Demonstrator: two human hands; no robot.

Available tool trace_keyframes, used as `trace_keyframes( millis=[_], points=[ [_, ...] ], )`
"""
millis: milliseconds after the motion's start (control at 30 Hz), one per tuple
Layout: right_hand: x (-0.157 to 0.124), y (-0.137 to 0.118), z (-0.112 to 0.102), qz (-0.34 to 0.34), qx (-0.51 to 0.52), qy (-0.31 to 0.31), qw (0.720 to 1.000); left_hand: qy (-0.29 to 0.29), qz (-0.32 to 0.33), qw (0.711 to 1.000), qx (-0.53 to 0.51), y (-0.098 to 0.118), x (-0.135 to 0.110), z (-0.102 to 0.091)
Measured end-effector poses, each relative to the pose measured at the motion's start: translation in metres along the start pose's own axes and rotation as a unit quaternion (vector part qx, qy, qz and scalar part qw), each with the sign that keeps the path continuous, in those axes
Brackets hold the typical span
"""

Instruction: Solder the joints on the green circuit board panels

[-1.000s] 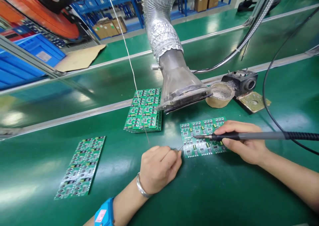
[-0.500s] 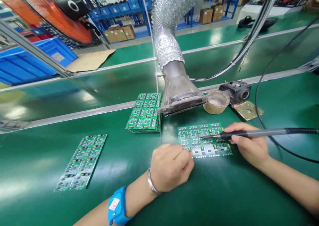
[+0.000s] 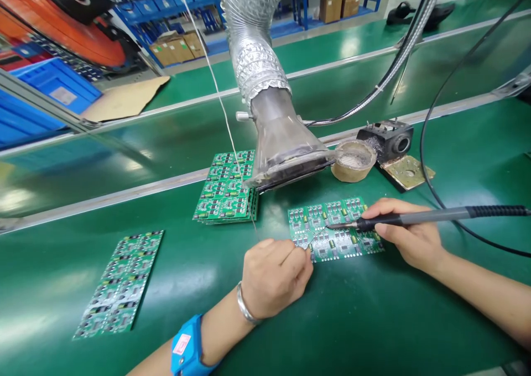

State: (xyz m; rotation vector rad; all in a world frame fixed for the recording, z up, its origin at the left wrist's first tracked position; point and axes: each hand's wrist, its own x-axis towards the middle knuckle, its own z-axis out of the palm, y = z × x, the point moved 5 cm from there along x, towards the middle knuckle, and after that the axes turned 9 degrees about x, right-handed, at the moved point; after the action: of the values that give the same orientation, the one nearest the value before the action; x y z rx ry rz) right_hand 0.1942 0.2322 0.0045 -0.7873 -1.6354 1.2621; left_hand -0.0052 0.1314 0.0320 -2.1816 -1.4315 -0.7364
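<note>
My right hand (image 3: 409, 235) grips a soldering iron (image 3: 418, 217) like a pen, its tip over the middle of a green circuit board panel (image 3: 344, 249). My left hand (image 3: 276, 276) is closed at the panel's left edge, pinching a thin solder wire (image 3: 224, 116). That wire hangs down from above and passes behind the fist; a short end seems to point from the fingers toward the iron's tip. The fingertips themselves are hidden. A stack of similar panels (image 3: 226, 191) stands behind my left hand, and one separate panel (image 3: 120, 285) lies to the left.
A fume extraction nozzle (image 3: 286, 138) on a silver duct (image 3: 257, 50) hangs over the bench behind the panel. Beside it are a small round bowl (image 3: 352, 163) and an iron stand (image 3: 388, 141) with a sponge tray (image 3: 409, 172). The iron's black cable (image 3: 425, 160) loops at the right.
The view has shifted slightly, moving the scene left. The solder wire now hangs at a slant instead of nearly straight, and a short end shows near the iron's tip. Both hands keep their grips.
</note>
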Motion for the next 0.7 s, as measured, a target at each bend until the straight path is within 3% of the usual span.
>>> trace_keyframes(
  millis=[400, 700],
  points=[
    [0.0007, -0.0023, 0.0023, -0.012, -0.010, -0.010, 1.000, -0.007, 0.018, 1.000, 0.003, 0.0028, 0.0044, 0.0025],
    [-0.0027, 0.0019, -0.0021, -0.002, 0.041, 0.023, 0.999, -0.006, 0.031, 0.999, 0.007, 0.0071, 0.0045, 0.0066]
  ],
)
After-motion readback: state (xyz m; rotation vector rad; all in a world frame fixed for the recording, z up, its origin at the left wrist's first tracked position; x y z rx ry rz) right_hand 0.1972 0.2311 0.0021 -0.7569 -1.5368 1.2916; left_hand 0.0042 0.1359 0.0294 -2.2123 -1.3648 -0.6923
